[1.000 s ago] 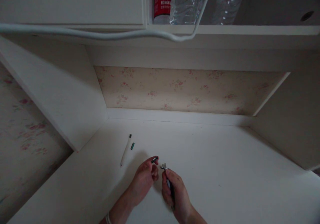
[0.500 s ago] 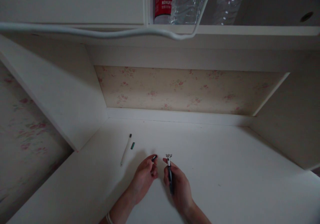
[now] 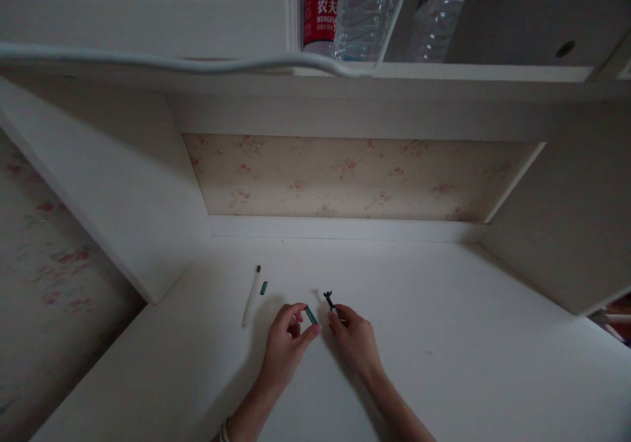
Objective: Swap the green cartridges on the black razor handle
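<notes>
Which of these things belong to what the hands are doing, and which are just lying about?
In use:
green strip, in the left hand
fork-tipped handle, in the right hand
perhaps the similar loose strip on the tabletop

Seemingly just lying about:
dark-tipped white stick, beside the loose strip
plastic bottles on the shelf

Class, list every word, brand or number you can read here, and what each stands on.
"农夫": red label of the leftmost plastic bottle
"NONGFU": same label, below the characters
Smaller line beneath: too small to read
Razor cartridge, razor handle, rightmost bottle: nothing legible
</notes>
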Demonstrator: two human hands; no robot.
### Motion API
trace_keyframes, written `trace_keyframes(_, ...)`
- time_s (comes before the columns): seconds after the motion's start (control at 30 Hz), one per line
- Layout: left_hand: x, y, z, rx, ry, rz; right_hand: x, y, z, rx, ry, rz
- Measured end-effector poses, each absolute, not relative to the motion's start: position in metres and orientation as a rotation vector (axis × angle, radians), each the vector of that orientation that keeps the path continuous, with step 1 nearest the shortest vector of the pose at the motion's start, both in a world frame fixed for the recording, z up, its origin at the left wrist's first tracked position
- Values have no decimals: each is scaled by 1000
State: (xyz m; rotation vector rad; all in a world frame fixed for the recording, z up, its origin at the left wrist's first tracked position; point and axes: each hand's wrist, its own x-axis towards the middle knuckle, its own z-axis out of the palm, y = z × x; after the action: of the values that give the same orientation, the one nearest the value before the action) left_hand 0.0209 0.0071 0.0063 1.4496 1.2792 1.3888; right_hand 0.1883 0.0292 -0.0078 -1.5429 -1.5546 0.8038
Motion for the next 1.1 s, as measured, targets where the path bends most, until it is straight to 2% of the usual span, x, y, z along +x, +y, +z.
trace_keyframes(0.23,9,0,10,2016,1558,1509,178,49,0,-1772,-1752,488)
trace_keyframes(0.53,6,-2,12,2220,1645,1478,153,81,12,-2038,-1868,267)
trace_keyframes(1.1,1,1,17,2195,1702,1546,143,94,7,-2165,-1901,254)
